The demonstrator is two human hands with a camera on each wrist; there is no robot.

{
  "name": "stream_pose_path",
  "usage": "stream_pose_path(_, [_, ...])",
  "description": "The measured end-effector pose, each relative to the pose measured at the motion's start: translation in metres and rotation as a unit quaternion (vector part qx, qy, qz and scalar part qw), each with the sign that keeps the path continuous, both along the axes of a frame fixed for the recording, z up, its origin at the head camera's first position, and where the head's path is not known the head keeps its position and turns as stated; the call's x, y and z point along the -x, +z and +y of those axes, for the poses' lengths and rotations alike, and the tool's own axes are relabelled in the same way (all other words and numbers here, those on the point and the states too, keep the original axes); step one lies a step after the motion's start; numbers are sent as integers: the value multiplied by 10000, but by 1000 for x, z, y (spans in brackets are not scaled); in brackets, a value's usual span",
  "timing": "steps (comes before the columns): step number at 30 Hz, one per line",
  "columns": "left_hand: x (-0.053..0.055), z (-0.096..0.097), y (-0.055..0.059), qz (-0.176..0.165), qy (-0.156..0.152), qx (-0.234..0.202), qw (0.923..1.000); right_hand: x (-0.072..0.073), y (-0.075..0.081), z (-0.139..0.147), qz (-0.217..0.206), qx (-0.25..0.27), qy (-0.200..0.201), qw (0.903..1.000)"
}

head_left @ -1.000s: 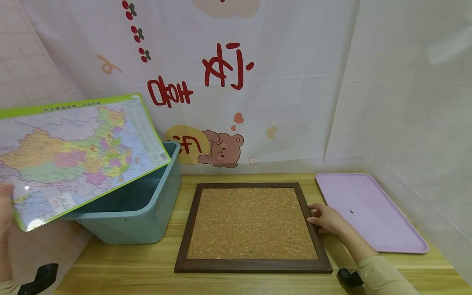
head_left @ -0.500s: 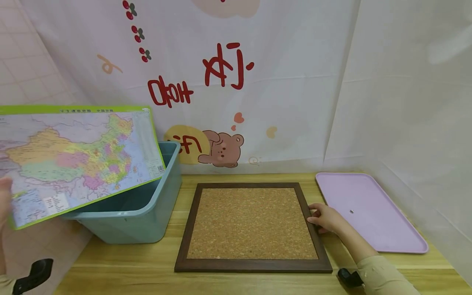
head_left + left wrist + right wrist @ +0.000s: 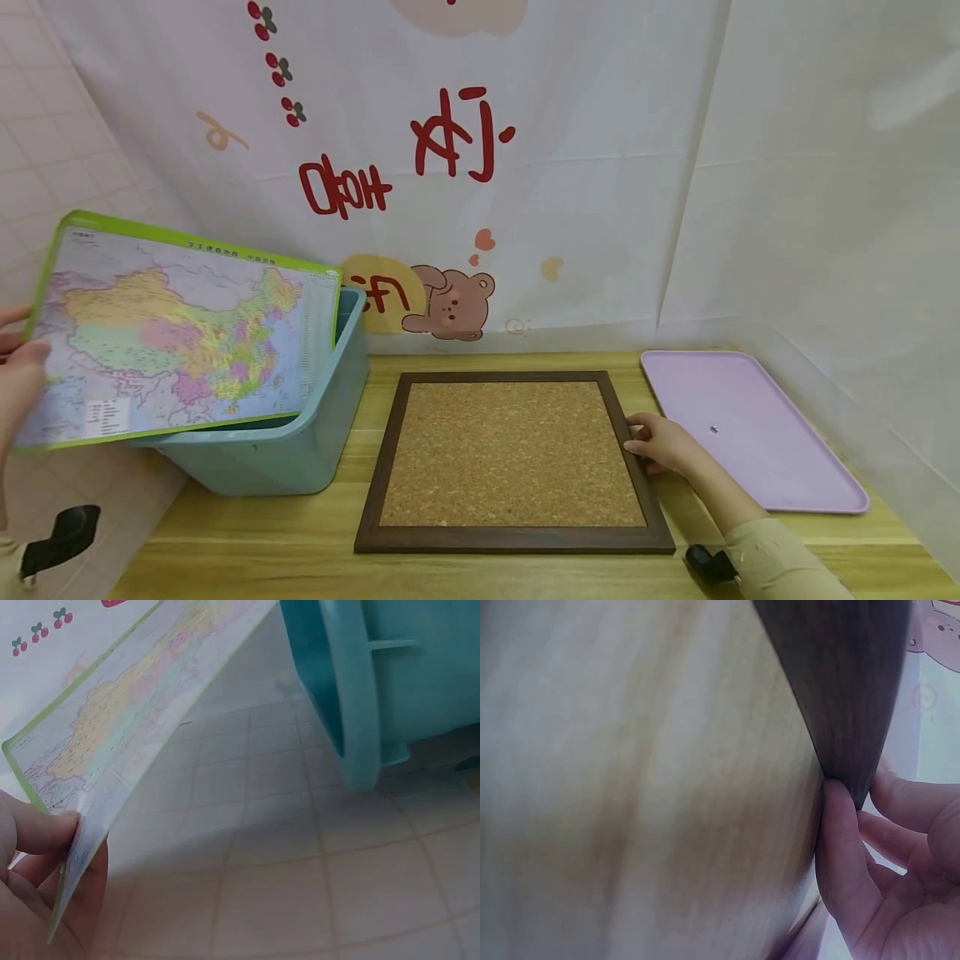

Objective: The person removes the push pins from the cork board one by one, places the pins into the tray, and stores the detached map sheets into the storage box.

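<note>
A sheet map of China [image 3: 187, 333] with a green border slants over the teal bin [image 3: 300, 429] at the left. My left hand [image 3: 17, 371] pinches the map's left edge, thumb on the printed face; the left wrist view shows the fingers [image 3: 90, 892] behind it. A framed cork board [image 3: 517, 458] lies flat on the table. At the middle of the board's right side, my right hand [image 3: 663, 443] holds the dark frame. The right wrist view has the frame [image 3: 847, 682] running down between the thumb and fingers.
A lilac tray [image 3: 765, 450] lies right of the cork board, bearing a tiny metallic item [image 3: 714, 429]. Behind the wooden table [image 3: 450, 575] hangs a white printed cloth [image 3: 585, 208]. Pale tile-patterned sheeting [image 3: 247, 877] lies below the bin.
The map has tilted so its right end dips lower over the bin, and its left corner has come into view. My left hand has shifted upward. The right hand and cork board stay put.
</note>
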State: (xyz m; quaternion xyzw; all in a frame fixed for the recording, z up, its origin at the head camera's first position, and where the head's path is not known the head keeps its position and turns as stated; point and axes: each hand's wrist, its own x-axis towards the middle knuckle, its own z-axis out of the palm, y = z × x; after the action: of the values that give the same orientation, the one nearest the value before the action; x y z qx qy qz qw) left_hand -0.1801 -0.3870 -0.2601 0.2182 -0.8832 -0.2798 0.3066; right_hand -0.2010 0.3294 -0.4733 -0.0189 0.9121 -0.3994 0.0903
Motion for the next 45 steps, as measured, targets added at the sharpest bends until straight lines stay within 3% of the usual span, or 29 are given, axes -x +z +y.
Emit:
stream_pose_path(7, [12, -1, 10, 60, -433, 605, 9972, -1, 0, 0, 11, 18, -22, 10000])
stream_pose_path(13, [19, 3, 19, 106, -787, 757, 9940, -1, -1, -1, -6, 42, -61, 10000])
stream_pose_path(29, [22, 20, 40, -529, -882, 775, 9917, -2, 0, -1, 45, 86, -52, 9999])
stream_pose_path(45, [32, 33, 53, -675, -1311, 1406, 9790, -1, -3, -1, 30, 35, -65, 10000])
